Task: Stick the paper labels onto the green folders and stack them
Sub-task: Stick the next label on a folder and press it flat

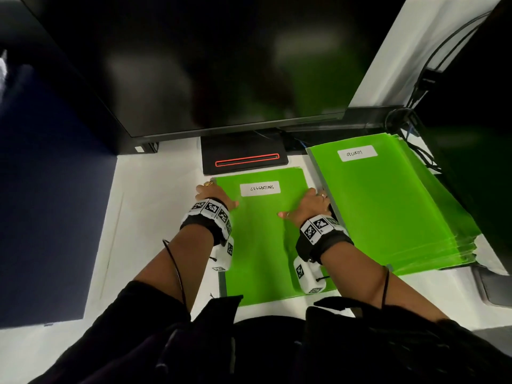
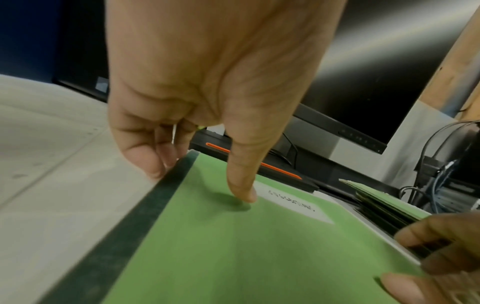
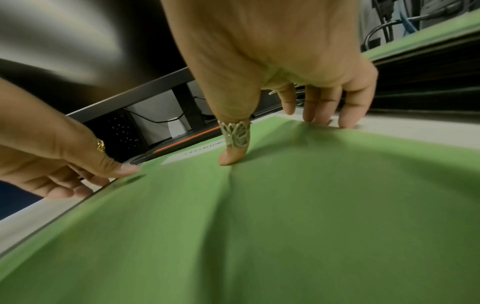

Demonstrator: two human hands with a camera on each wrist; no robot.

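both hands, left hand (image 1: 211, 193) and right hand (image 1: 310, 204), pinch the labelled folder (image 1: 266, 239) edges; lift it level, square onto the right stack (image 1: 388, 206).

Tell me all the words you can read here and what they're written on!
"SUGGESTIONS": label on the folder both hands grip.
"SECURITY": label on the stack.
Square codes on the wristbands: patterns, no words.
Small monitor sticker: too small to read.
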